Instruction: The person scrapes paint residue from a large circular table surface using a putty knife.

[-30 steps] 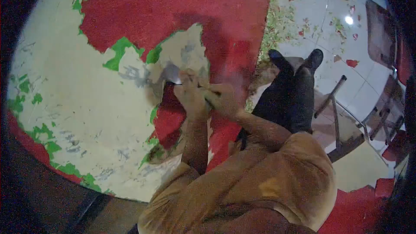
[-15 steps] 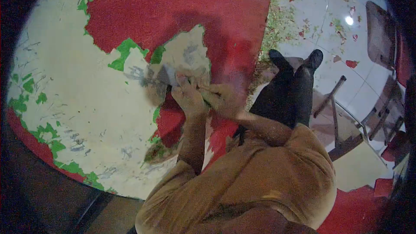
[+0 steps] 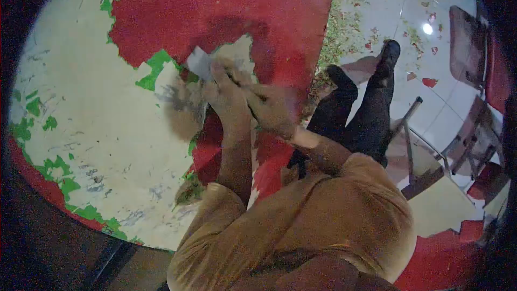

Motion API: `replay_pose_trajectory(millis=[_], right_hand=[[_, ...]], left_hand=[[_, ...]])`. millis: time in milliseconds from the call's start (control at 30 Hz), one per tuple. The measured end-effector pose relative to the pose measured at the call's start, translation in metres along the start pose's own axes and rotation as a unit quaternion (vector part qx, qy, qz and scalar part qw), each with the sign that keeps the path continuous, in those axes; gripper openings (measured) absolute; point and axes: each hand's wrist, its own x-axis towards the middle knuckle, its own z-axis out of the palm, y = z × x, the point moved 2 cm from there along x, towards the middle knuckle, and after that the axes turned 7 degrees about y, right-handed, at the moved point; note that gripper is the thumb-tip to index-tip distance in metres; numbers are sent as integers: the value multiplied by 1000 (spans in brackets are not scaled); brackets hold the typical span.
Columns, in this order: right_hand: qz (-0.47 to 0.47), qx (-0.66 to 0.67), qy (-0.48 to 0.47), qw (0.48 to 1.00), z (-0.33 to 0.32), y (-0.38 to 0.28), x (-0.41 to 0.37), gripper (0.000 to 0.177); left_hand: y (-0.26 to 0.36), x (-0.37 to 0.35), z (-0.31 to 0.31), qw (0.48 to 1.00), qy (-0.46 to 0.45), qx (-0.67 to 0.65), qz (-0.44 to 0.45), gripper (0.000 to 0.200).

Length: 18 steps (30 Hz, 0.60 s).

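Observation:
A large round panel (image 3: 81,129) fills the left of the view. Its red paint (image 3: 215,5) is stripped down to a pale bare surface, with green flecks left along the edges. My left hand (image 3: 223,94) and my right hand (image 3: 269,110) are close together, both closed around a scraper. Its pale metal blade (image 3: 198,63) lies flat on the panel at the ragged edge of the red paint. The handle is hidden under my fingers. Both forearms reach out from orange sleeves.
My legs in black trousers and shoes (image 3: 371,102) stand on a white tiled floor (image 3: 431,108) strewn with paint flakes. A metal frame (image 3: 409,129) and a dark chair (image 3: 468,43) are at the right. A red sheet (image 3: 447,258) lies at the lower right.
Both hands have pushed the scraper up and away across the panel, from the bare patch to the edge of the red paint. My feet have shifted apart.

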Motion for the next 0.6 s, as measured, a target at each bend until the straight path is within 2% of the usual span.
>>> replay_pose_trajectory(millis=[33, 67, 100, 200, 233, 267, 367, 433, 467, 533, 600], right_hand=[[6, -21, -21, 1000, -9, 10, -6, 25], [16, -37, -41, 998, -12, 20, -9, 25], [40, -45, -42, 997, -9, 23, -9, 25], [102, -84, -45, 990, -9, 30, -12, 25], [105, -96, -48, 989, -9, 28, -10, 25], [101, -109, -48, 988, -13, 28, -2, 25], [-1, -89, -55, 995, -21, 36, 0, 25], [-21, -37, -44, 998, -13, 5, 9, 26], [-3, -26, -43, 999, -11, 0, 10, 27], [50, -25, -54, 997, -9, 3, 12, 29], [35, -52, -75, 995, -5, 13, -3, 31]], left_hand=[[-3, 1, 2, 1000, 17, 2, 22, 33], [-26, -2, -10, 992, 54, 83, 73, 34], [-23, -7, -8, 975, 89, 166, 119, 35], [-14, -3, -2, 993, 50, 102, 15, 37], [-11, -10, -3, 980, 51, 191, 36, 28], [-10, -15, -1, 958, 47, 275, 60, 23], [-19, -13, -8, 888, 30, 449, 93, 28], [-8, -4, -3, 911, 26, 404, 83, 29], [2, 3, 3, 948, 26, 311, 65, 31], [6, 1, 8, 985, 30, 162, 54, 22], [4, -9, 4, 990, 53, 104, 76, 31]])
